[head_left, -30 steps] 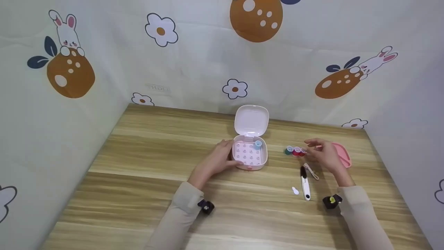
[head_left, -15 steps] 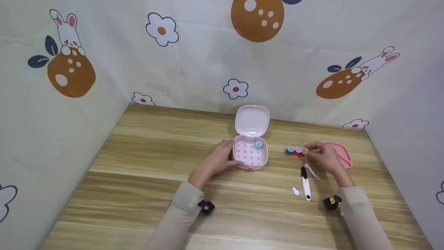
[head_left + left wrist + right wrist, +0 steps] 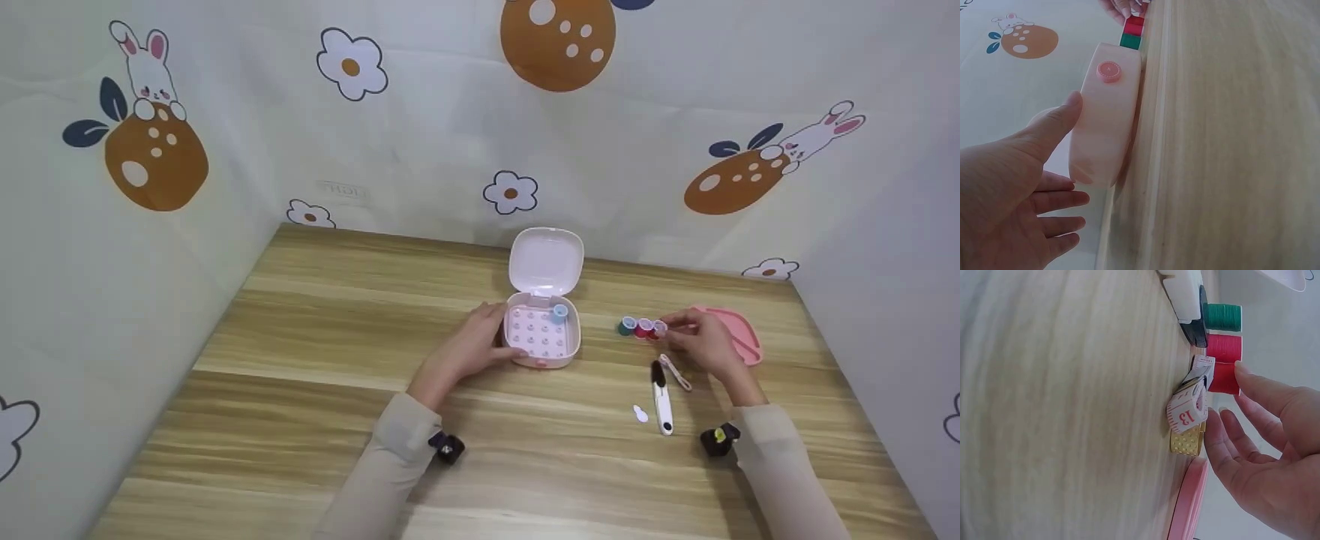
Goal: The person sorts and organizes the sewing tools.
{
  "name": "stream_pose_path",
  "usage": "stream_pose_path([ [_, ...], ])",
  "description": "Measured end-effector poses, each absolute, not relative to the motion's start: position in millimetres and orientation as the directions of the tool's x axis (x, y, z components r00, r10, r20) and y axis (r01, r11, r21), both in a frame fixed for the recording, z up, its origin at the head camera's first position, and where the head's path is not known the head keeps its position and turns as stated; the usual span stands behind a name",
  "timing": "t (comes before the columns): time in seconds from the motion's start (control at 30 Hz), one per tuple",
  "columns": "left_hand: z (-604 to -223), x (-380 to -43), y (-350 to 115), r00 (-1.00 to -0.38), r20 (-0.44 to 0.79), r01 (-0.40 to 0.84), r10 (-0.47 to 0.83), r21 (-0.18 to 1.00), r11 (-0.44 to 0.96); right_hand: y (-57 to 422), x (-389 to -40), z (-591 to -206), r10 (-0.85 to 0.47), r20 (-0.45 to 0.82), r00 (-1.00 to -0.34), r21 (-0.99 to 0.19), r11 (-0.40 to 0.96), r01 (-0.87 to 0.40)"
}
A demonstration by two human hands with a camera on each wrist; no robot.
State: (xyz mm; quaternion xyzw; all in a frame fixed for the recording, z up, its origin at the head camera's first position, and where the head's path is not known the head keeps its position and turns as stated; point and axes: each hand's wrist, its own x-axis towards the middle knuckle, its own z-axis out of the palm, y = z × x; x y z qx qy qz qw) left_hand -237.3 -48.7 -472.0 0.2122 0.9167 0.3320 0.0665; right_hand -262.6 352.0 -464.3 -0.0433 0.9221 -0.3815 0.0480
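Note:
A pale pink sewing box (image 3: 550,362) stands with its lid (image 3: 547,262) raised. Inside, a light blue thread spool (image 3: 559,315) sits in the back right corner of the pegged tray. My left hand (image 3: 469,341) rests against the box, its thumb (image 3: 1061,121) on the front and its other fingers extended along the side. To the right, a green spool (image 3: 1223,317), a pinkish-red spool (image 3: 1224,347) and a red spool (image 3: 1222,378) stand in a row. My right hand (image 3: 705,343) pinches the red spool at the row's right end, thumb on its rim.
Closer to me lie white-handled thread snips (image 3: 661,405), a folded tape measure (image 3: 1188,408) and a small white flat piece (image 3: 640,413). A gold thimble (image 3: 1186,441) is behind the tape. A pink divided tray (image 3: 742,337) lies beyond my right hand.
My right fingers have come down and left onto the red spool and drawn together on it. My left hand and the box stay as they were.

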Motion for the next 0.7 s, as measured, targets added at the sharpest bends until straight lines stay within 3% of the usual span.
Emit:
stream_pose_path([
  [0.7, -470.2, -236.5, -48.6, -0.906, 0.003, 0.334, 0.423, 0.619, 0.711, 354.0, -264.1, -455.6, -0.097, -0.026, -0.995, -0.722, 0.690, -0.048],
])
